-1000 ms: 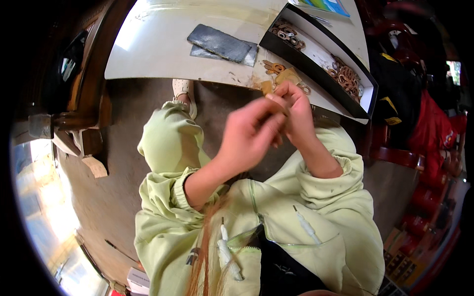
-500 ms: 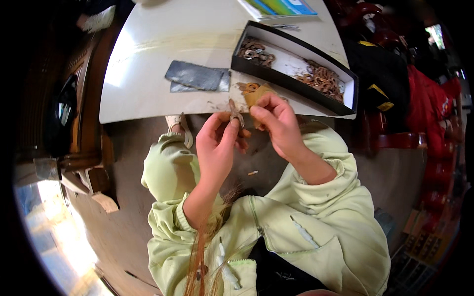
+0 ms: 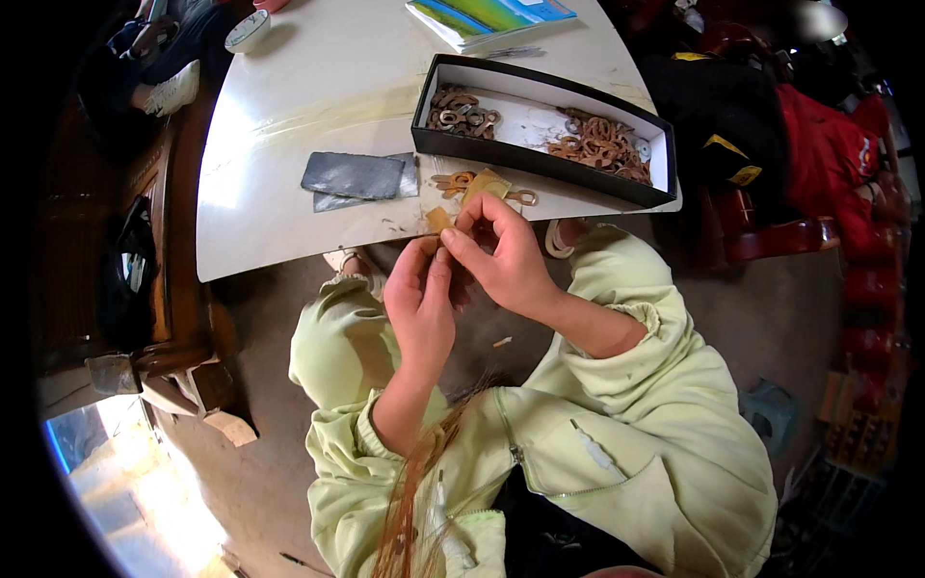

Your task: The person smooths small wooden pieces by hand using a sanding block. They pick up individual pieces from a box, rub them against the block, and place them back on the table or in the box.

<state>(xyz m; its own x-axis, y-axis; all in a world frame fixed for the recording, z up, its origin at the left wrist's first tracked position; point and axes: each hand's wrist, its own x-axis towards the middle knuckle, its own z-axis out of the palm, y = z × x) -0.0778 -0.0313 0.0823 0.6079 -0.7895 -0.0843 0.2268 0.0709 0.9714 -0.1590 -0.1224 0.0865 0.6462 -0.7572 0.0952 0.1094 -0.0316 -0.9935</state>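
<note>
My left hand (image 3: 421,301) is closed in a pinch just in front of the table edge. The small brown looped piece it grips is now mostly hidden by fingers. My right hand (image 3: 508,256) meets those fingertips, its thumb and forefinger pinching a tan strip of what looks like sandpaper (image 3: 439,221). Another tan sheet (image 3: 488,184) lies on the table behind my right knuckles. Beside it are a few looped pieces (image 3: 460,181), one of them with a ring end (image 3: 523,197).
A long black-rimmed box (image 3: 540,159) stands on the white table (image 3: 279,159), holding two heaps of brown looped pieces. Left of it lie dark grey sheets (image 3: 354,174). Farther off are a colourful booklet (image 3: 491,19) and a bowl (image 3: 249,33). Another person's shoe (image 3: 174,89) shows at left.
My right hand has moved left and in against my left fingertips, bringing the tan strip with it. The brown piece, visible before, is now covered. My view has shifted slightly.
</note>
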